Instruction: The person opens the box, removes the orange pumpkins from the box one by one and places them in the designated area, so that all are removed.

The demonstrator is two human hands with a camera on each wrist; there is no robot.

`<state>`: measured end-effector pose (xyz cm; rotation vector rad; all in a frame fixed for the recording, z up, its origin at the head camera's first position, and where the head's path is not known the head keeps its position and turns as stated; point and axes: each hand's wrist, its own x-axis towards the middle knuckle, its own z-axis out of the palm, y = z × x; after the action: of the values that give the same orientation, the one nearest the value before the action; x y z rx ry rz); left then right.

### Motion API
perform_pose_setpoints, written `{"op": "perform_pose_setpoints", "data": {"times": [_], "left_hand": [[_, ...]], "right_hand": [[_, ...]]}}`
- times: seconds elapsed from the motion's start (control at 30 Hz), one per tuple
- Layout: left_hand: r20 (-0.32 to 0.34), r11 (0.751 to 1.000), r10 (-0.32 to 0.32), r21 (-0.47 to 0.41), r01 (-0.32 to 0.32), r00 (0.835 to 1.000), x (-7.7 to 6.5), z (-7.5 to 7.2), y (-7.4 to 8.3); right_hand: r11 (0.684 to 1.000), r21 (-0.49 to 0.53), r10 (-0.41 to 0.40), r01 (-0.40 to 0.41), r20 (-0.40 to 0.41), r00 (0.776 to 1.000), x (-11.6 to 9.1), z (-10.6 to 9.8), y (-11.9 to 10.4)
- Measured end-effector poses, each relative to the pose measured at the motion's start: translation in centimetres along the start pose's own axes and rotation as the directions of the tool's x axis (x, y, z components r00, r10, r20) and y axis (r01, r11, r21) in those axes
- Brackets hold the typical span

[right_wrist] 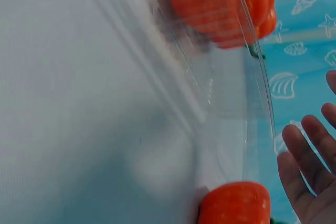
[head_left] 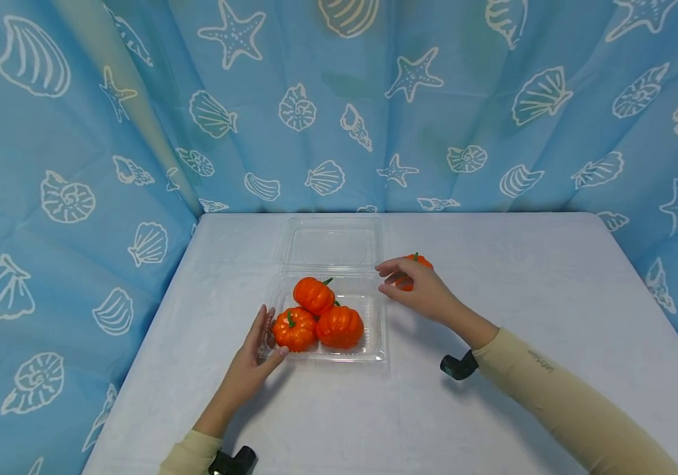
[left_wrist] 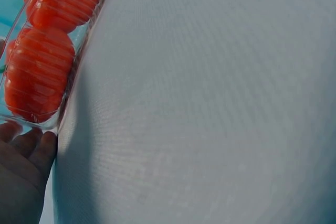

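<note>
A clear plastic clamshell box (head_left: 374, 330) lies on the table with its lid (head_left: 333, 243) folded back. Inside it sit three small orange pumpkins with green stems: one at the back (head_left: 313, 295), one at front left (head_left: 294, 329) and one at front right (head_left: 340, 327). My left hand (head_left: 252, 363) rests against the box's left side and front corner, fingers fairly straight. Just right of the box, my right hand (head_left: 418, 288) is beside another pumpkin (head_left: 418, 259), partly covering it in the head view. In the right wrist view its fingers are spread, with that pumpkin (right_wrist: 236, 203) below them.
A white cloth covers the table (head_left: 541, 277). Blue curtains (head_left: 315, 132) with shell and starfish prints hang behind it and along the left side. Dark wrist mounts sit at both sleeves, the right one (head_left: 459, 365) just above the tabletop.
</note>
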<state>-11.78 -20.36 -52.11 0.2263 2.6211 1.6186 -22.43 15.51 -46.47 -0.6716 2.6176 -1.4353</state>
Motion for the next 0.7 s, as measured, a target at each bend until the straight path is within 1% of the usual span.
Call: {"op": "perform_pose_setpoints", "data": {"times": [0.2,0.27,0.43,0.6,0.7], "left_hand": [[0.000,1.000,0.000,-0.002,0.000,1.000,0.0,0.0,0.0],[0.002,1.000,-0.002,0.000,0.002,1.000,-0.1,-0.1,0.0],[0.006,1.000,0.005,-0.001,-0.005,1.000,0.0,-0.1,-0.3],[0.010,1.000,0.009,0.001,-0.009,1.000,0.0,-0.2,-0.5],[0.014,1.000,0.007,-0.002,-0.007,1.000,-0.1,-0.3,-0.5]], "right_hand": [[0.999,-0.032,-0.022,0.023,0.054,0.998,-0.1,1.6,-0.8],[0.999,-0.029,-0.034,0.036,0.069,0.997,-0.1,2.1,-1.0],[0.999,-0.011,-0.035,0.037,0.121,0.992,-0.1,3.3,-1.8],[0.999,0.000,-0.036,0.037,0.181,0.983,-0.1,4.2,-2.2],[0.999,-0.017,-0.033,0.037,0.214,0.976,-0.3,4.6,-2.2]]}}
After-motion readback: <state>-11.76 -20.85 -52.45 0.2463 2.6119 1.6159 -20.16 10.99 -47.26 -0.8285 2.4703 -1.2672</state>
